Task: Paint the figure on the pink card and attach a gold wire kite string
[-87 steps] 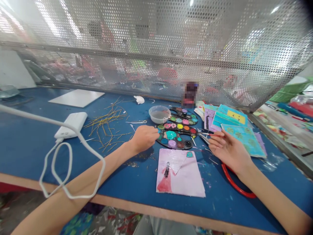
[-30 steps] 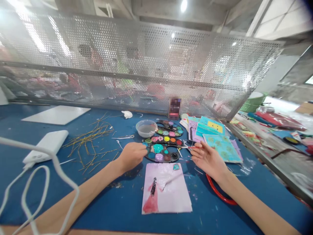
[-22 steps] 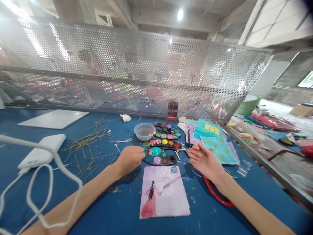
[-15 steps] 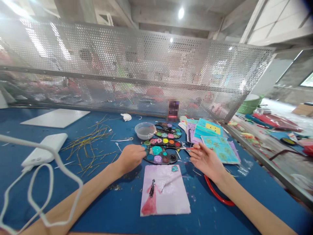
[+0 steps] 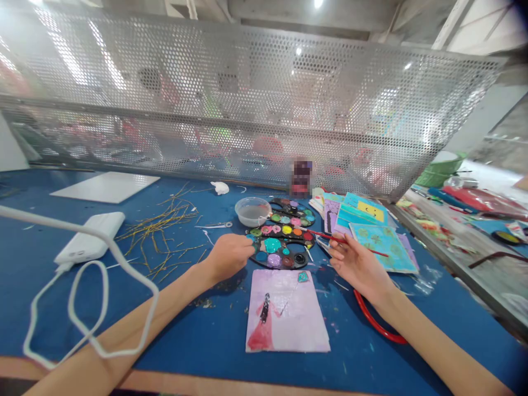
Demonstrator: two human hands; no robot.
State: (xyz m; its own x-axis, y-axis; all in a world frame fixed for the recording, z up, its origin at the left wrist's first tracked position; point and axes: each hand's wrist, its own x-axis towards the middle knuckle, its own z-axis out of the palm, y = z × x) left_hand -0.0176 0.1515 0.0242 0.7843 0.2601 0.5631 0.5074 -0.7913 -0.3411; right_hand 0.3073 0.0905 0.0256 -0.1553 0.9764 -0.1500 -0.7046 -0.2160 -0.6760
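Observation:
My left hand (image 5: 229, 257) is closed and rests at the left edge of a black paint palette (image 5: 284, 247) full of coloured paint wells, gripping its rim. My right hand (image 5: 358, 265) pinches a thin red paintbrush (image 5: 338, 238) whose tip points left toward the palette's far wells. A pink painted paper (image 5: 286, 309) with a red-skirted figure lies on the blue table (image 5: 198, 324) just in front of the palette, between my forearms.
A second palette (image 5: 296, 208) and a clear water bowl (image 5: 252, 211) sit behind. Painted cards (image 5: 373, 231) are stacked at the right, a red ring (image 5: 377, 324) under my right wrist. A white power bank (image 5: 88, 237), white cable (image 5: 88, 286) and yellow sticks (image 5: 165, 228) lie left. A perforated metal screen (image 5: 247, 104) closes the back.
My right hand has lifted and tilted the brush, its tip now reaching over the palette. The camera dipped slightly down. My left hand stays at the palette's edge.

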